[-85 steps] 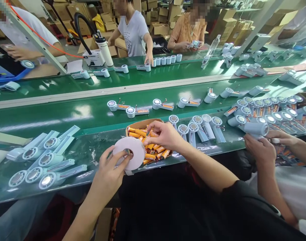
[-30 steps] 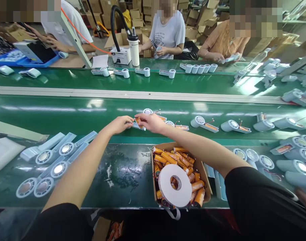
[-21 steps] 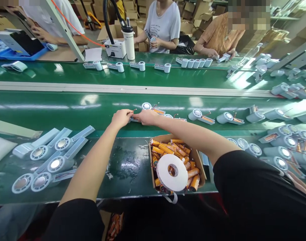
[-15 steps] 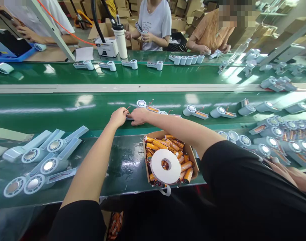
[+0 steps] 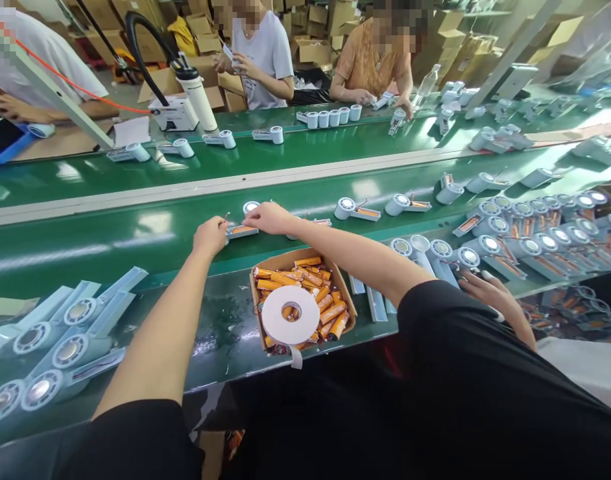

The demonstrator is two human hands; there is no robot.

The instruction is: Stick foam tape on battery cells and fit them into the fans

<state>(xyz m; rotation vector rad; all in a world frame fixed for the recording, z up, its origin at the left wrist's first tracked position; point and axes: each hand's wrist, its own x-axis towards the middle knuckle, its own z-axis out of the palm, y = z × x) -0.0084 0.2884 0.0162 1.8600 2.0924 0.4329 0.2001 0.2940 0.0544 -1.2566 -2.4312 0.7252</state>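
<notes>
My left hand (image 5: pixel 210 237) is closed at the left end of a pale blue handheld fan housing (image 5: pixel 243 233), where thin wires stick up by the fingertips. An orange battery shows in the open handle. My right hand (image 5: pixel 271 219) has its fingers curled together just above the handle's right end; whatever they pinch is hidden. Right behind those fingers lies the round head of another fan (image 5: pixel 251 207), partly covered. Near my right wrist is one more open fan (image 5: pixel 321 223), its head half hidden by my forearm.
A carton (image 5: pixel 353 319) of orange batteries with a white tape roll (image 5: pixel 270 313) on top stands before me. Fan housings lie left (image 5: pixel 70 350) and in rows right (image 5: pixel 490 243). A co-worker's hand (image 5: pixel 495 293) reaches in at right. Other people sit beyond the green conveyor (image 5: pixel 110 227).
The view has swung right, so the scene sits further left. My right hand has lifted and drawn away from my left, uncovering the handle with its battery. A co-worker's hand now shows among the right-hand fans.
</notes>
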